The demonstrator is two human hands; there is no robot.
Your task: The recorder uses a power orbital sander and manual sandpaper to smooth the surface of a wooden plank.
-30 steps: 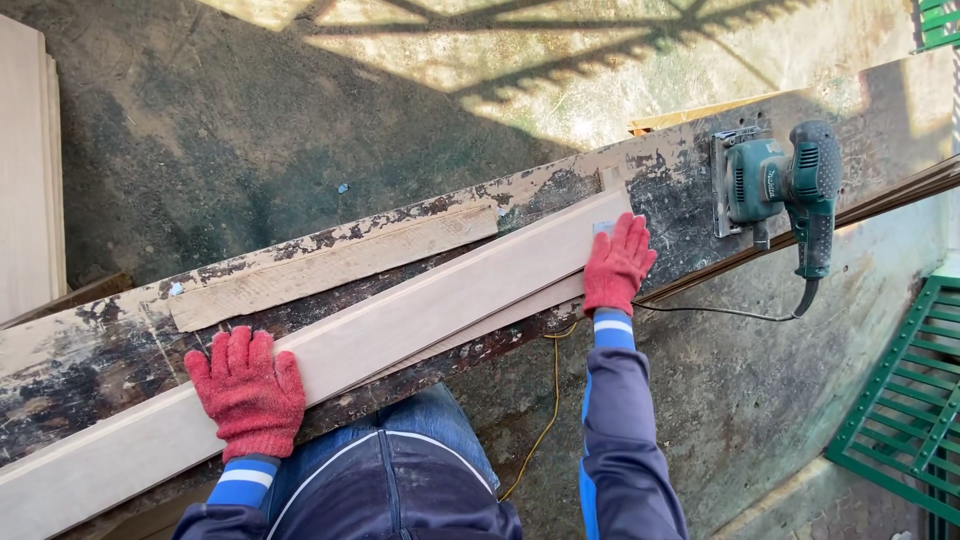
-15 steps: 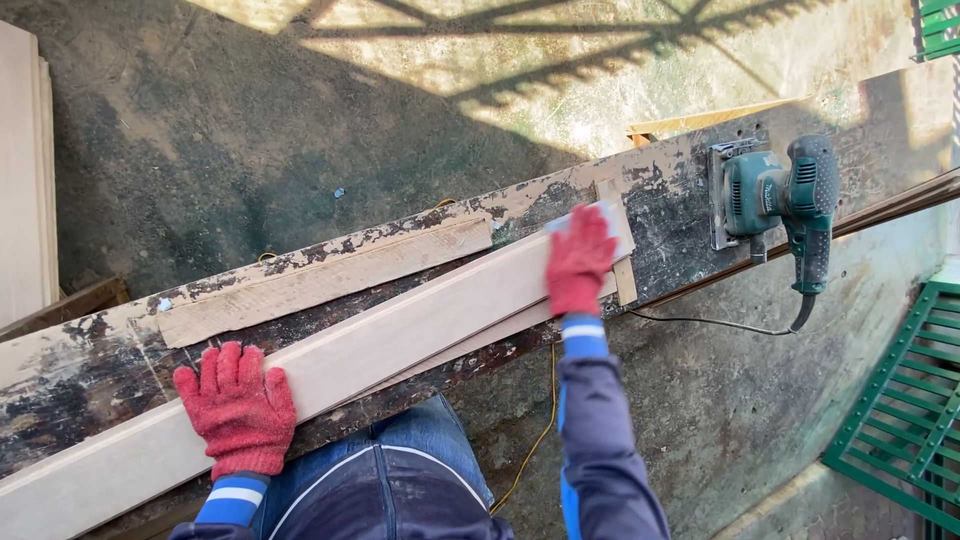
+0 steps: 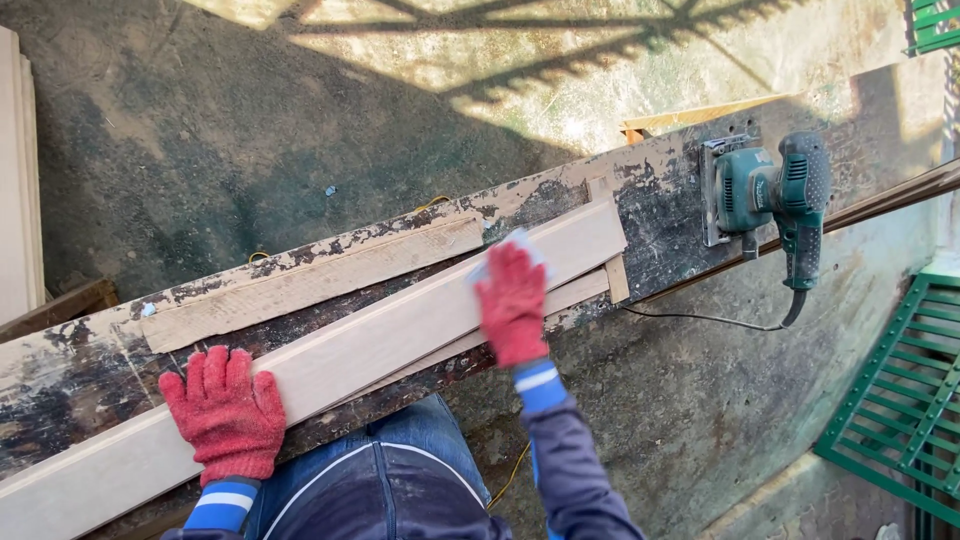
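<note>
Rough concrete floor point(image 3: 300, 130) lies beyond the paint-flaked bench point(image 3: 660, 200), where my left hand point(image 3: 228, 412) presses spread flat on the pale board point(image 3: 400, 335) while my right hand point(image 3: 513, 305), motion-blurred, hides whatever pale thing it rubs there.

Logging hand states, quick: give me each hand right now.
Left hand: open, flat on the pale board.
Right hand: pressing a small pale sheet onto the board; grip cannot be told.

Your gloves point(image 3: 228, 412) are red with blue-and-white striped cuffs; the board point(image 3: 380, 335) is pale cream, the surface point(image 3: 60, 385) black with flaking paint, the sander point(image 3: 770, 195) teal, the grate point(image 3: 900, 400) green.
</note>
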